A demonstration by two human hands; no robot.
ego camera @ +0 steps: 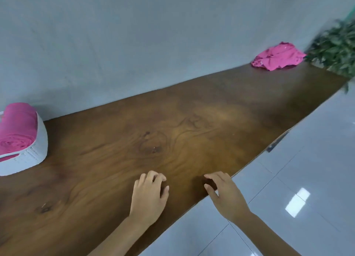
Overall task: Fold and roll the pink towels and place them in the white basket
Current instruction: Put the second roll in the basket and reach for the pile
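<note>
No text, label, brand, number or sign is showing legibly anywhere.
</note>
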